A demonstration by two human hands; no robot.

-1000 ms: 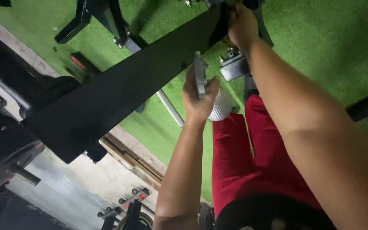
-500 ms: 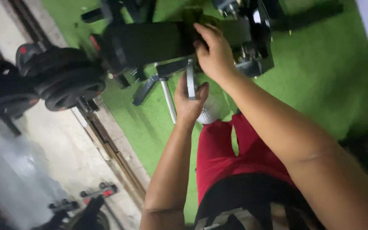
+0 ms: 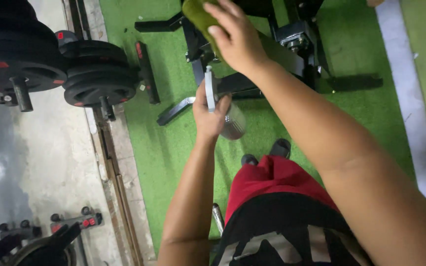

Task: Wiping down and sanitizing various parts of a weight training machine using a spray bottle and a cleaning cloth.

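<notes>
Green turf floor fills most of the view, with a pale concrete strip down the left side. On that strip stand racks of black weight plates, which were only at the edge of view a second ago: the head has swung, and the whole gym floor has rotated under the camera.

Next in size, the black bench, up at the top. A second ago its long dark pad ran right across the middle with the right hand pressed against it; now only the frame and its bolted base show, and the pad has slid out of the middle of the view.

Down at the bottom, the person's red shorts and dark sandals, standing on the turf.

Now the hands. The right hand is raised near the top, fingers curled over a green cloth. The cloth was hidden before and now shows plainly, held above the bench frame and not touching it. That reads as a break between wipes, though I can't be sure.

The left hand is closed around a clear spray bottle, trigger head up, body hanging below the palm. It has kept that grip throughout, just below the right hand, apart from the cloth.
</notes>
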